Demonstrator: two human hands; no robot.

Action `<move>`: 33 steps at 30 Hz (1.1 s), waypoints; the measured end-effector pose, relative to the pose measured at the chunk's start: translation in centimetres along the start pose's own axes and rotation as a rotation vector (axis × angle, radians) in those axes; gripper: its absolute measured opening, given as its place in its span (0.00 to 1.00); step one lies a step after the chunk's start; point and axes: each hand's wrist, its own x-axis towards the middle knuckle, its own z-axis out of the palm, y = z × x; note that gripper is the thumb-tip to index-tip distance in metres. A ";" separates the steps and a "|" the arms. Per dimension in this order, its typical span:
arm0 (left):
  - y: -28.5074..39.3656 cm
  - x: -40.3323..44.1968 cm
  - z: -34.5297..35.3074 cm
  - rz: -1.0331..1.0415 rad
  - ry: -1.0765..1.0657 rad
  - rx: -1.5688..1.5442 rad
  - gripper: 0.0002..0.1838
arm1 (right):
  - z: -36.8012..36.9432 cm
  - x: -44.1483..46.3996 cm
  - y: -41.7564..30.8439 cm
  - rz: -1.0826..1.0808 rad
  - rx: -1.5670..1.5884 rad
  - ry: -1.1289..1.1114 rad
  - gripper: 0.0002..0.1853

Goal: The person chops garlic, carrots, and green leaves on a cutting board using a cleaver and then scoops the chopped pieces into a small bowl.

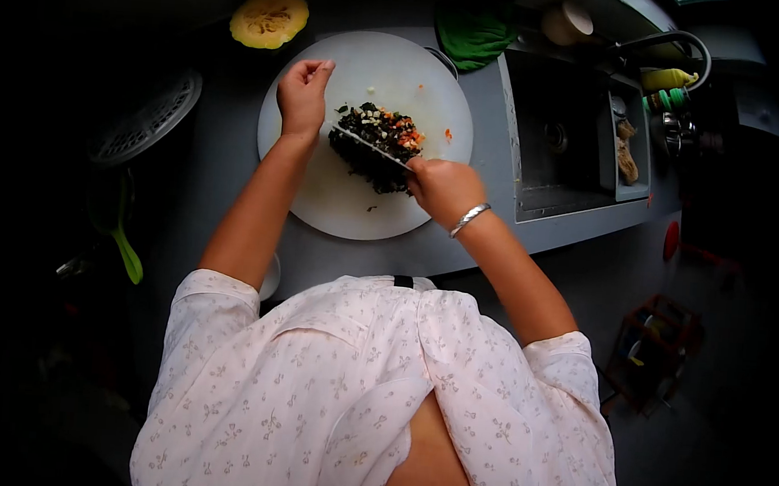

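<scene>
A knife (pixel 369 145) is in my right hand (pixel 447 191), fingers wrapped round its handle. Its blade lies edge-on across a heap of finely chopped dark greens (pixel 372 165), pointing toward the left. Small white bits (pixel 370 113) and orange-red bits (pixel 410 136) lie on the heap's far side. All of this rests on a round white cutting board (pixel 337 212). At the board's left side is my left hand (pixel 303 100), closed with the fingers curled together and nothing visible in them. It is apart from the heap, near the blade's tip end.
A cut yellow squash half (pixel 270 20) and a green cloth (pixel 472 37) lie behind the board. To the right is a dark sink (pixel 548 177) with a curved faucet (pixel 705 57). A grey colander (pixel 150 118) stands at the left, with a green handle (pixel 127 256) below it.
</scene>
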 end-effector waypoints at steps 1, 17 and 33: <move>-0.5 0.1 -0.3 -0.037 -0.015 0.045 0.08 | 0.5 0.1 0.0 0.001 0.001 -0.001 0.06; -0.3 -2.3 -1.6 -0.035 0.015 -0.025 0.09 | 2.3 -1.5 -1.2 0.002 -0.043 0.006 0.04; -0.3 -5.1 -2.1 0.007 0.047 -0.075 0.09 | 4.9 -2.8 -0.9 -0.025 -0.007 0.070 0.04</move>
